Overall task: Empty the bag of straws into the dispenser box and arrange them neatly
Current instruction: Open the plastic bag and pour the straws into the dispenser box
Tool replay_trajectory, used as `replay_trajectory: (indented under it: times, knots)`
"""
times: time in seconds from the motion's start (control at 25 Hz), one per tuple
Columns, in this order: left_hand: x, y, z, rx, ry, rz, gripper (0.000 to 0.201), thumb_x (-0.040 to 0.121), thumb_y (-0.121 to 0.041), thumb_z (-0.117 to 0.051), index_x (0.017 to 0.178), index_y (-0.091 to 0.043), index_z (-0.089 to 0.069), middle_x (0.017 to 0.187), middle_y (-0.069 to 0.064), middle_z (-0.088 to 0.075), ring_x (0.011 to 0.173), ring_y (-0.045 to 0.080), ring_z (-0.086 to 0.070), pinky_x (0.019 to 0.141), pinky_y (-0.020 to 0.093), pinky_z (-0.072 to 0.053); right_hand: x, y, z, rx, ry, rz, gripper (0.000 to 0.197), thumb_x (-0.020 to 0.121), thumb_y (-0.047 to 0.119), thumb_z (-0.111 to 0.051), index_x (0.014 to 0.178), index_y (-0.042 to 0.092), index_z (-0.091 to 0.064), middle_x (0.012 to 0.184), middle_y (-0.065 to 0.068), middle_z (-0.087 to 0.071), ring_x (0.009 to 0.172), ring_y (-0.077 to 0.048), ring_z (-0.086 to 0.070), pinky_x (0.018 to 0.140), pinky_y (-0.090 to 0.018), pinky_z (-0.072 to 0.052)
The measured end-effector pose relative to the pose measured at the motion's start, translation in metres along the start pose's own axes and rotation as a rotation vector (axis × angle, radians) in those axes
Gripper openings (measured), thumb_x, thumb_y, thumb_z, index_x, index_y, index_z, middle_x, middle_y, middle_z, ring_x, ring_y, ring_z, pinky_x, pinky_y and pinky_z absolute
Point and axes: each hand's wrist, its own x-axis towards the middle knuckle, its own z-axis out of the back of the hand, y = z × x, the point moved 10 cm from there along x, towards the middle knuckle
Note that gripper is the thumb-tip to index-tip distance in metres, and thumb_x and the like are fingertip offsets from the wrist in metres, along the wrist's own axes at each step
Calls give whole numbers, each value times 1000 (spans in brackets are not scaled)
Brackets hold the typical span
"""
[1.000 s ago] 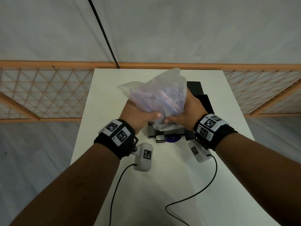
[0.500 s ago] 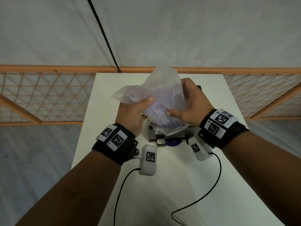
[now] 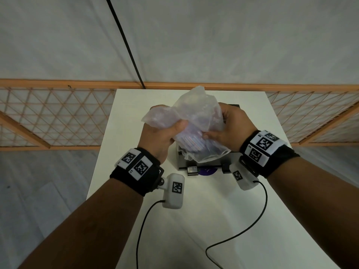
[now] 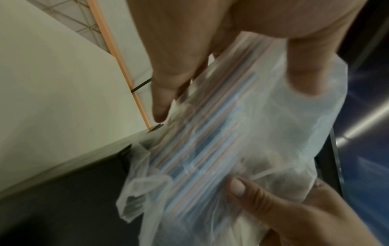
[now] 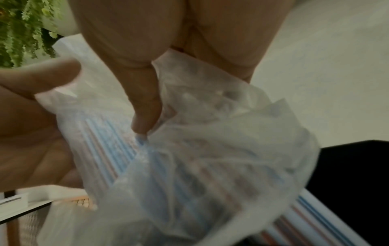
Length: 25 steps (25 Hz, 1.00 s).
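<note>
A clear plastic bag (image 3: 194, 121) full of blue, pink and white straws (image 3: 191, 141) is held above the black dispenser box (image 3: 206, 164) on the white table (image 3: 213, 220). Its open mouth hangs down toward the box. My left hand (image 3: 165, 133) grips the bag's left side, thumb across the front. My right hand (image 3: 225, 125) grips the right side, thumb pressed on the straws. The left wrist view shows the bag (image 4: 242, 141) and its striped straws (image 4: 200, 149) between both hands. In the right wrist view the bag (image 5: 189, 158) is crumpled, and several straws (image 5: 311, 221) stick out below it.
An orange lattice fence (image 3: 58, 117) runs behind the table, with a black cable (image 3: 126, 43) above it. Wrist-camera cables (image 3: 233, 237) trail over the near tabletop. A purple round label (image 3: 207, 170) lies at the box's front. Grey floor (image 3: 38, 191) lies to the left.
Both hands lifted the bag and shifted their grips higher up its sides. The bag's mouth now hangs lower over the box, with the straws sliding toward it.
</note>
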Motion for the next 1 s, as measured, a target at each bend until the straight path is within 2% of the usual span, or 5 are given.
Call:
replay_trajectory:
  times: [0.16,0.28,0.4,0.48,1.0]
  knots:
    - [-3,-7,5,-136,-41,125,79,74,-67,-62,135,-18,-58,131,9,-68,121,31,-64,101,57,-50,0,15,9,219,-12,68,81,61,45,-88,125,19,-47,121,7,-59,110,-9,-60,86,-28,-54]
    - [-1,-3,5,-123,-53,194,89,76,-77,-49,138,-13,-58,130,15,-68,122,33,-64,108,60,-44,10,21,0,300,47,31,93,70,54,-80,145,34,-29,144,7,-47,128,-8,-50,100,-30,-48]
    - [0,-2,4,-86,-79,185,81,83,-77,-47,136,-18,-60,128,12,-70,121,31,-65,105,57,-47,21,26,-2,39,62,37,31,86,39,-70,113,28,-62,101,11,-68,90,-3,-63,79,-29,-53]
    - [-2,-3,6,-107,-112,177,74,85,-74,-50,136,-21,-59,128,8,-70,121,30,-64,104,55,-47,22,34,9,-27,-44,69,9,90,32,-66,91,24,-62,79,12,-63,72,-1,-57,64,-22,-43]
    - [-7,-10,-2,-113,-78,137,85,71,-80,-47,136,-26,-56,138,2,-64,127,24,-60,111,56,-43,18,86,54,-89,-213,258,18,95,28,-58,95,10,-52,73,2,-58,61,-7,-49,55,-9,-35]
